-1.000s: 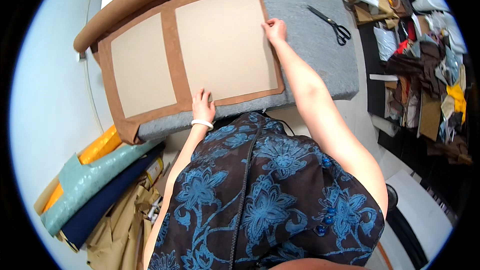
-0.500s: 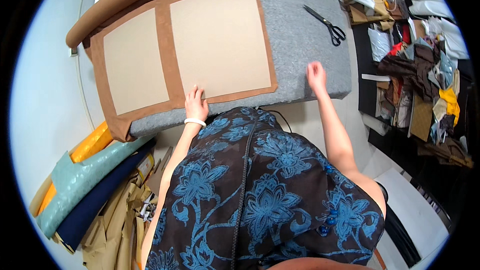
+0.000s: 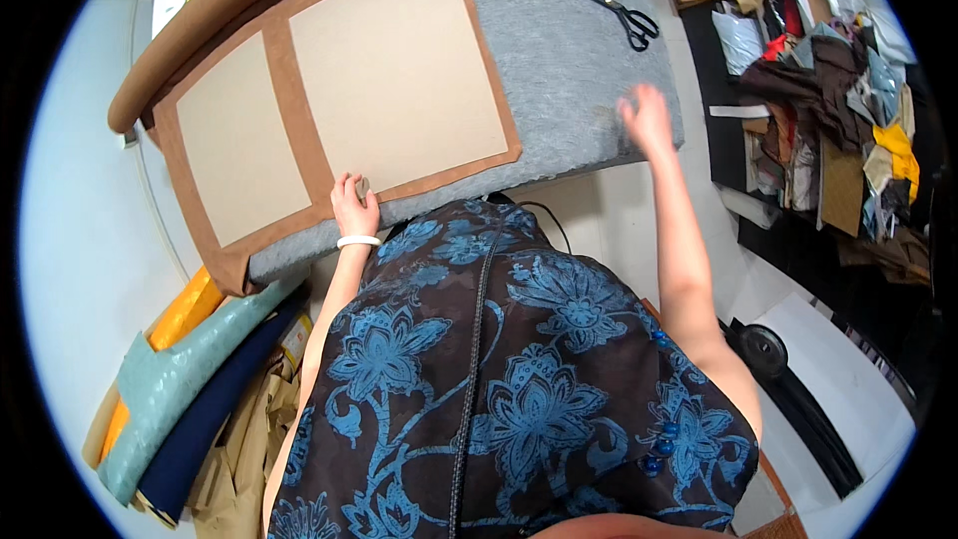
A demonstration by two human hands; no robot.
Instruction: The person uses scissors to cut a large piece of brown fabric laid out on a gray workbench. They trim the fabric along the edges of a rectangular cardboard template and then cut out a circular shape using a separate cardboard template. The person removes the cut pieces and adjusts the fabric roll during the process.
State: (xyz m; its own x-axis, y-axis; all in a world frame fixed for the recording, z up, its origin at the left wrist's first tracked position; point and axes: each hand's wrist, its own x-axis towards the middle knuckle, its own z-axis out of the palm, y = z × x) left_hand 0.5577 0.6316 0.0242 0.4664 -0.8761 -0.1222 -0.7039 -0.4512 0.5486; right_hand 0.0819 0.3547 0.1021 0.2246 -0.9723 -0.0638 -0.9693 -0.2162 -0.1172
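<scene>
My left hand (image 3: 354, 202), with a white bangle, rests fingers apart on the near edge of brown fabric (image 3: 304, 120) by the large beige panel (image 3: 394, 60); a smaller beige panel (image 3: 235, 140) lies left of it. My right hand (image 3: 644, 115) is over the grey padded surface (image 3: 549, 70) at the right, its fingers blurred. Black scissors (image 3: 629, 25) lie beyond that hand, not touched by it.
A brown roll (image 3: 200, 35) runs along the back. Rolled materials (image 3: 180, 399) stand at lower left. Scrap piles (image 3: 828, 110) fill a dark rack on the right. A white board (image 3: 818, 359) and black tubular object (image 3: 798, 419) are at lower right.
My right hand left the large panel's right edge and moved rightward onto the grey surface. My left hand slid slightly left along the near edge, and the view shifted.
</scene>
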